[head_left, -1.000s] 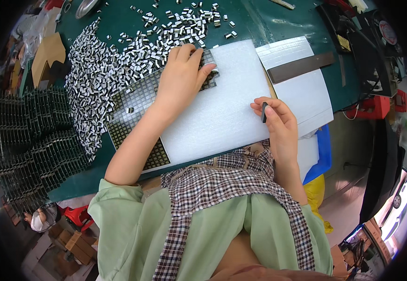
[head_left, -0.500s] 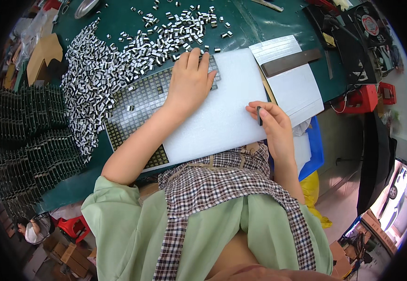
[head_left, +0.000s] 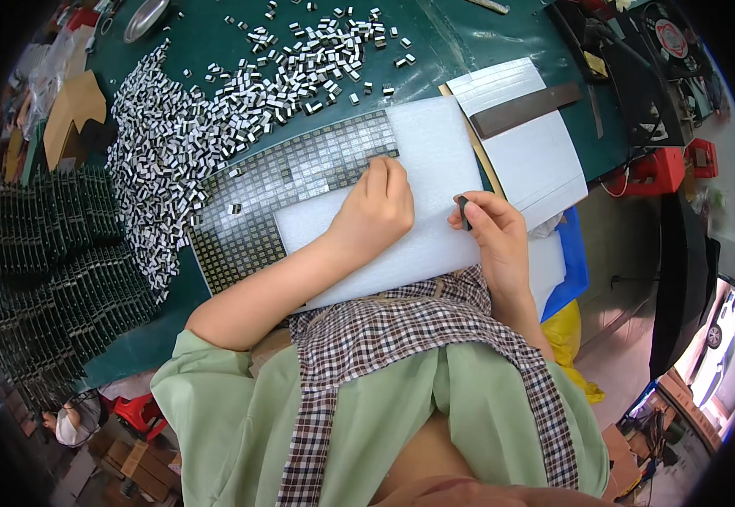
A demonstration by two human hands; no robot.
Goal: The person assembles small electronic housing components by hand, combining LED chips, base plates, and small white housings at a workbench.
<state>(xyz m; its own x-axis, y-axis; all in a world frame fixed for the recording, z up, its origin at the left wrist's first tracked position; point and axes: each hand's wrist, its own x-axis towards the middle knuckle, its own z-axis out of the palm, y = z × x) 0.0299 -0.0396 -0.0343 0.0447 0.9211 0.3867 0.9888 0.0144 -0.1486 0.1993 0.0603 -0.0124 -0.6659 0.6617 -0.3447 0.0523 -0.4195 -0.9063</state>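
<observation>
On a white foam sheet (head_left: 435,144) lies a close grid of small dark square pieces (head_left: 300,165), set in rows. My left hand (head_left: 376,205) is at the grid's right-hand edge, its fingers curled together and their tips at the last squares; whatever they pinch is hidden. Above the foam's right side, my right hand (head_left: 501,232) pinches a small dark flat piece (head_left: 465,214) upright between thumb and fingers. Two loose black-and-white blocks, one of them a small block (head_left: 235,209), rest on top of the grid.
Beyond the grid spreads a big heap of small black-and-white blocks (head_left: 160,127) on the green table (head_left: 435,42). Stacked green circuit boards (head_left: 55,253) stand at the left. To the right, a dark flat bar (head_left: 526,110) lies across a white board (head_left: 545,160).
My left hand has come back from the grid's far edge toward me and to the right, its fingers curling in. My right hand keeps its pinch on the dark piece, barely shifting.
</observation>
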